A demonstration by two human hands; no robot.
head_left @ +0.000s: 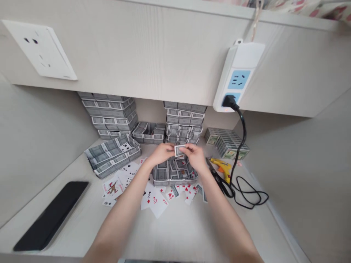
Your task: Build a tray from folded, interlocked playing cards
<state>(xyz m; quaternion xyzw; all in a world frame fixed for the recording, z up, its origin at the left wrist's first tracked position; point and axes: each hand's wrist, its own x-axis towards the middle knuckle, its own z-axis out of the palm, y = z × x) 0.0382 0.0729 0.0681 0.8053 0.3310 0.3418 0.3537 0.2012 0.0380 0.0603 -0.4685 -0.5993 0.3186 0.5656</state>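
White playing card (179,150) pinched between both hands: left hand (162,153) and right hand (195,156) each grip an end, fingers nearly closed. Both forearms reach forward, converging above a gray card box (174,178); loose cards (155,200) lie below the hands.

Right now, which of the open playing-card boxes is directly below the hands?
The middle box, beneath the left hand and right hand; the long box and the back box stand farther left.
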